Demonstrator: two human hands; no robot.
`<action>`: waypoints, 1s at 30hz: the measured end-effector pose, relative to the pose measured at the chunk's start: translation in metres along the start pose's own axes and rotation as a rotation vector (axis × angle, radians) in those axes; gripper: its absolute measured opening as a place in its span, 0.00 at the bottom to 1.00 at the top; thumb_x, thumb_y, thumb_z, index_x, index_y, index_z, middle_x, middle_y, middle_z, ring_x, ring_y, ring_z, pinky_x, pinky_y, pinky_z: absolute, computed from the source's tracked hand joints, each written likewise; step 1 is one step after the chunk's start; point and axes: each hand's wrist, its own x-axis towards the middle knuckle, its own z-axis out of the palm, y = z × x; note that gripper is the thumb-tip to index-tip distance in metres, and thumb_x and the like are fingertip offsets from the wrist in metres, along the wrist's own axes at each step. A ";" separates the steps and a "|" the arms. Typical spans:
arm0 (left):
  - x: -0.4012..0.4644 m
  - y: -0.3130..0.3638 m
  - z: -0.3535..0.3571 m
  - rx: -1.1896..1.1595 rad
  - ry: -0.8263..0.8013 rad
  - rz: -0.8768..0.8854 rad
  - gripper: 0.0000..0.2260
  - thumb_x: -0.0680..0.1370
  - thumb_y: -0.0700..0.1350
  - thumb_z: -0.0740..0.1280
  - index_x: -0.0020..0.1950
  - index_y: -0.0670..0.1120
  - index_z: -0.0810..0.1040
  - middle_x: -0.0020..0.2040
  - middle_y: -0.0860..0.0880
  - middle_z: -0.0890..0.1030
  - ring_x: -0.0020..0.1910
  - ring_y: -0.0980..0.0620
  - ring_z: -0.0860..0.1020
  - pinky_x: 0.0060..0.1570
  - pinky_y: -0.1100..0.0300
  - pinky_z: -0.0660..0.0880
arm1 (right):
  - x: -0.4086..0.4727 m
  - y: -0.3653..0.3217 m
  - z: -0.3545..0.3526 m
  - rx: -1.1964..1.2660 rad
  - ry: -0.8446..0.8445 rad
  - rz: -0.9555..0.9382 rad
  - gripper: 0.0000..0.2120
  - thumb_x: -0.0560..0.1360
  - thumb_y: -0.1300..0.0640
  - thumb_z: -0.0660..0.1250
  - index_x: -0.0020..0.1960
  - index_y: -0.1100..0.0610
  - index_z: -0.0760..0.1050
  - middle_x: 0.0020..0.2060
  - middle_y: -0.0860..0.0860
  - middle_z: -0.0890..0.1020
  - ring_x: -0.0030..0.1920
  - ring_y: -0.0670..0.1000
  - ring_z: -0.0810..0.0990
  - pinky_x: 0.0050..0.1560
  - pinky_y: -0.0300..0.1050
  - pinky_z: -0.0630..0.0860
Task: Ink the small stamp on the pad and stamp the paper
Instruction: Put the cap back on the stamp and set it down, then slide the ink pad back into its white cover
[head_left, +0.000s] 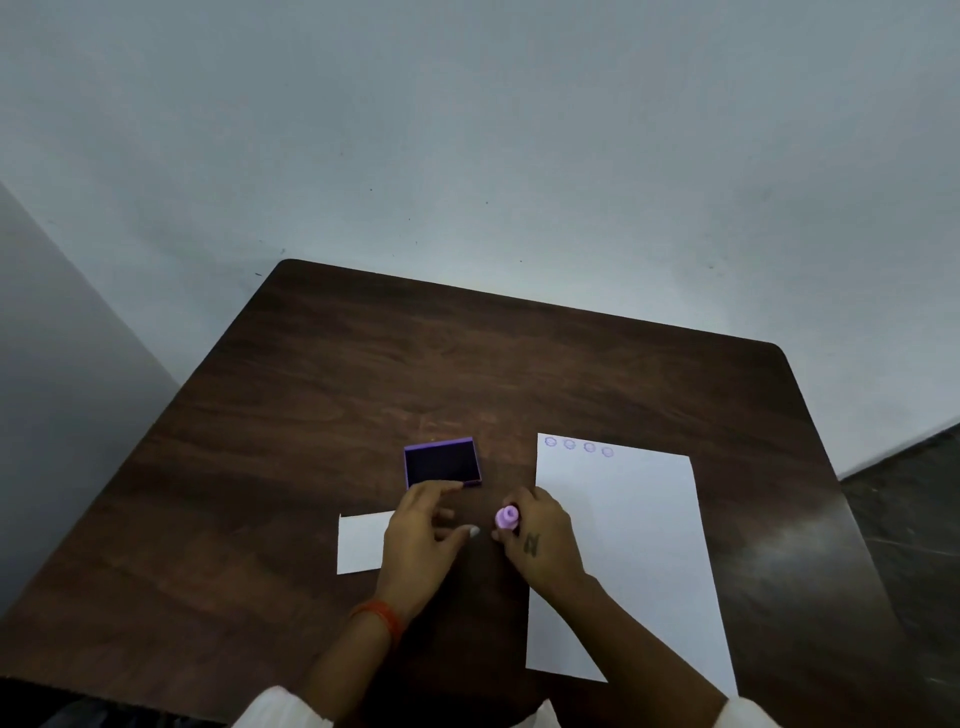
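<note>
Purple-framed square ink pad (442, 462) sits open on dark wooden table (322, 395). Right hand (540, 540) just right of pad, fingers pinching small lilac round stamp (507, 516). Left hand (423, 525) loosely spread, fingertips touching pad's near edge. White paper sheet (628, 545) right of pad, four purple marks (579, 446) along far edge. Small white slip (361, 543) left of pad.

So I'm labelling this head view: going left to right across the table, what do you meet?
small white paper → left hand → small stamp held in the right hand → large white paper
</note>
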 end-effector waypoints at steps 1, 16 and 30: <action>0.000 -0.001 0.000 0.006 0.001 -0.012 0.24 0.68 0.40 0.74 0.61 0.49 0.73 0.61 0.48 0.74 0.48 0.55 0.78 0.42 0.72 0.73 | 0.002 0.000 0.000 -0.025 -0.004 0.007 0.18 0.71 0.47 0.64 0.50 0.61 0.76 0.49 0.57 0.82 0.45 0.51 0.78 0.48 0.37 0.72; -0.005 -0.014 -0.052 0.039 0.324 -0.172 0.28 0.71 0.48 0.71 0.68 0.51 0.65 0.69 0.46 0.68 0.65 0.47 0.70 0.60 0.50 0.71 | -0.012 -0.063 0.003 0.008 0.054 -0.178 0.24 0.67 0.49 0.73 0.60 0.51 0.71 0.60 0.52 0.76 0.57 0.51 0.77 0.56 0.46 0.77; -0.015 -0.036 -0.050 0.233 0.107 -0.520 0.26 0.76 0.48 0.64 0.71 0.42 0.60 0.71 0.39 0.61 0.69 0.39 0.62 0.68 0.46 0.64 | -0.021 -0.064 0.060 -0.123 -0.189 -0.071 0.24 0.70 0.56 0.70 0.65 0.56 0.69 0.63 0.55 0.74 0.62 0.54 0.74 0.63 0.46 0.73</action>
